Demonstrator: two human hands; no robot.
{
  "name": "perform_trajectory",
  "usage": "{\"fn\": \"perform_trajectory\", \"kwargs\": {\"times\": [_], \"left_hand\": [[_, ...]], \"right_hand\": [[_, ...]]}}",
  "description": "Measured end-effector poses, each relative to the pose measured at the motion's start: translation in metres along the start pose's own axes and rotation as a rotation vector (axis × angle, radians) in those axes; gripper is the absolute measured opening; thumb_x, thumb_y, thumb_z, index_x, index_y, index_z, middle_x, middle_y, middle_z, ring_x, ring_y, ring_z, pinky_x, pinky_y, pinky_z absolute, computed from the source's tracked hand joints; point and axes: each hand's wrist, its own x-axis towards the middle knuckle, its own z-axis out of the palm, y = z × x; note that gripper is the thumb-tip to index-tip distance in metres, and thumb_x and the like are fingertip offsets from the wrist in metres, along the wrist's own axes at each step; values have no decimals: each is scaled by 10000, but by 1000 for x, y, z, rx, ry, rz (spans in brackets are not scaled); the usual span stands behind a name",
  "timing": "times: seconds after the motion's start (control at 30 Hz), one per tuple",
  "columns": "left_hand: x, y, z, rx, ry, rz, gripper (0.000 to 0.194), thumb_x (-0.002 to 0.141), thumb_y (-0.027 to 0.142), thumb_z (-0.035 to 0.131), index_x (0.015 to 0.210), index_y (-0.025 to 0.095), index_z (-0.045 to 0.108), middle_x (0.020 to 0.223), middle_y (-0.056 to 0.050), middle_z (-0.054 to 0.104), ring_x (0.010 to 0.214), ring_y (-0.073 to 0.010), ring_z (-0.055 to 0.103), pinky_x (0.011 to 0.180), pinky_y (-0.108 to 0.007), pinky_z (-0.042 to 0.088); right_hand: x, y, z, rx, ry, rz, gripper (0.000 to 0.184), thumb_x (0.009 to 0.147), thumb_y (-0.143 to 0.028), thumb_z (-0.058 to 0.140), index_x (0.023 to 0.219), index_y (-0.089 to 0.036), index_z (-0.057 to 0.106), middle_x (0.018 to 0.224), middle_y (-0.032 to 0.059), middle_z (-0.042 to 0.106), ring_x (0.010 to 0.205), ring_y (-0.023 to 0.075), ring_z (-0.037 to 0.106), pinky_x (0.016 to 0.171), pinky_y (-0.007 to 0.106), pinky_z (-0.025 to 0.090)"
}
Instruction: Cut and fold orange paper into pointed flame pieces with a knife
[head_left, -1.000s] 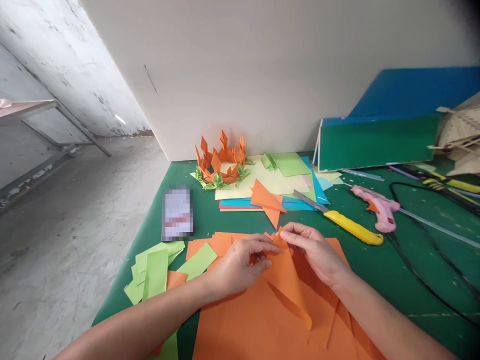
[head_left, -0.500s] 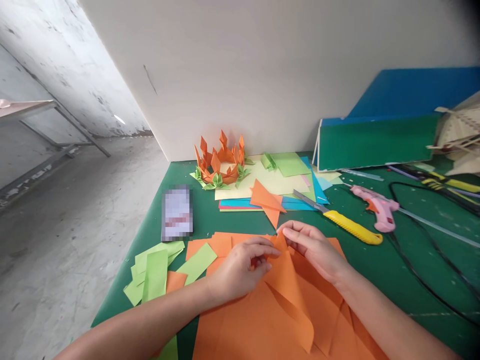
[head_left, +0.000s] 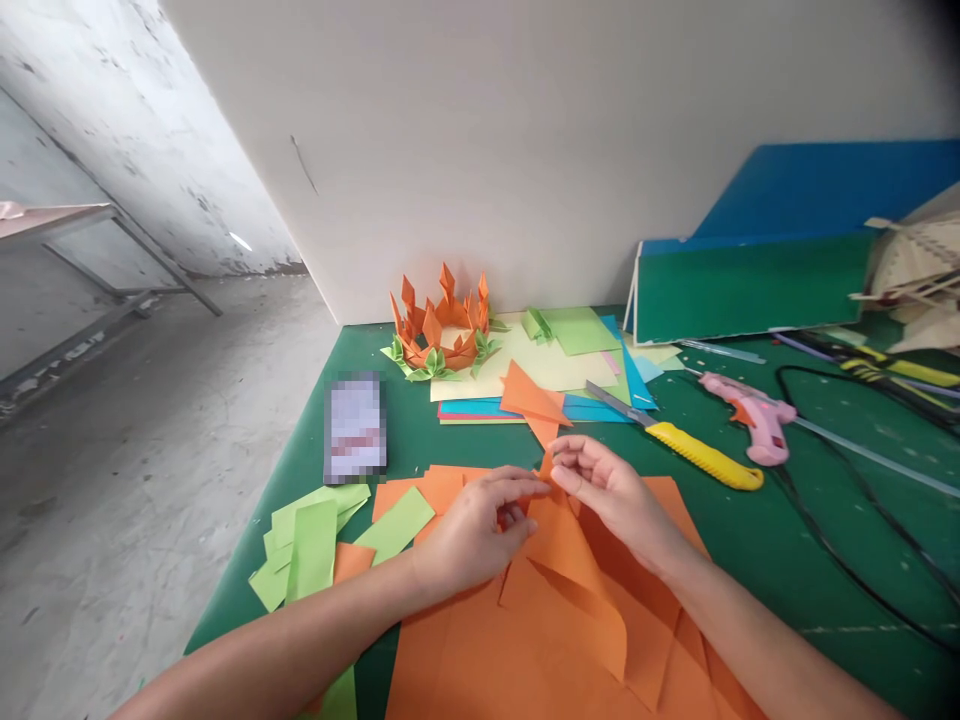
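Note:
My left hand (head_left: 472, 525) and my right hand (head_left: 611, 495) meet over an orange paper sheet (head_left: 570, 560) that is lifted and creased above a pile of orange sheets (head_left: 517, 660) on the green table (head_left: 420, 440). Both hands pinch the sheet's upper corner with thumb and fingers pressed together. The sheet bends down toward me below the pinch.
Green paper strips (head_left: 311, 540) lie at the left. Behind are a folded orange triangle (head_left: 534, 400), an orange and green paper crown (head_left: 441, 330), coloured sheets (head_left: 540, 370), a yellow-handled cutter (head_left: 690, 450), a pink glue gun (head_left: 754, 415) and a green-blue board (head_left: 750, 280). A blurred card (head_left: 354, 427) lies left.
Both hands have shifted slightly away from me, lifting the pinched corner. The sheet's lower fold has moved with them.

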Motion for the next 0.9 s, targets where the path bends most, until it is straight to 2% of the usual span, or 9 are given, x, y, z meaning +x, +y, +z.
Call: {"fn": "perform_trajectory", "kwargs": {"times": [0.07, 0.13, 0.2, 0.23, 0.33, 0.43, 0.67, 0.9], "left_hand": [[3, -2, -2, 0, 39, -14, 367, 813, 90, 547, 1140, 197, 675, 1205, -73, 596, 665, -72, 533, 663, -231, 490], [5, -4, -4, 0, 76, -27, 344, 805, 96, 565, 1118, 176, 680, 1184, -81, 597, 651, -70, 524, 650, -233, 488], [8, -6, -5, -4, 99, -40, 327, 805, 113, 582, 1111, 168, 681, 1191, -88, 592, 649, -72, 524, 642, -236, 491], [9, -7, -5, -8, 105, -44, 321, 807, 121, 587, 1110, 167, 681, 1193, -89, 590, 650, -73, 528, 642, -237, 495], [9, -11, -4, -9, 118, -60, 309, 813, 140, 594, 1109, 171, 679, 1205, -88, 583, 647, -71, 544, 650, -242, 514], [9, -13, -4, 19, 121, -60, 308, 823, 161, 597, 1121, 185, 673, 1210, -80, 582, 657, -77, 561, 661, -248, 528], [9, -10, -7, 144, 85, -35, 318, 826, 124, 572, 1121, 188, 669, 1190, -66, 604, 680, -85, 567, 672, -241, 528], [8, 3, -15, 304, -9, 93, 349, 840, 64, 490, 1088, 222, 678, 1069, -47, 642, 823, -145, 613, 712, -254, 515]], "right_hand": [[-2, -1, 2, -129, 14, -158, 286, 871, -353, 639, 1135, -262, 577, 1118, 59, 607, 1003, 203, 582, 860, 350, 495], [-6, -6, 1, -327, -3, -314, 206, 893, -272, 602, 1100, -276, 607, 1203, 61, 592, 1096, 218, 559, 922, 375, 479], [-11, -14, 0, -508, -105, -400, 129, 917, -204, 557, 977, -271, 649, 1106, 42, 640, 1064, 210, 576, 929, 380, 474], [-14, -18, -1, -572, -175, -431, 152, 922, -174, 540, 965, -267, 652, 1060, 37, 659, 1042, 208, 585, 909, 377, 483], [-23, -26, -2, -745, -321, -518, 222, 929, -118, 515, 1030, -253, 660, 1091, 42, 673, 1071, 224, 577, 923, 406, 477], [-29, -27, 0, -816, -387, -559, 233, 951, -114, 490, 1054, -230, 664, 1097, 49, 673, 1066, 220, 580, 939, 413, 472], [-30, -16, 3, -845, -412, -559, 229, 956, -136, 506, 1100, -211, 667, 1116, 70, 649, 1064, 227, 571, 909, 397, 504], [-29, -10, 0, -855, -430, -583, 258, 986, -191, 466, 1152, -233, 659, 1126, 86, 633, 1065, 234, 576, 891, 399, 525]]}}
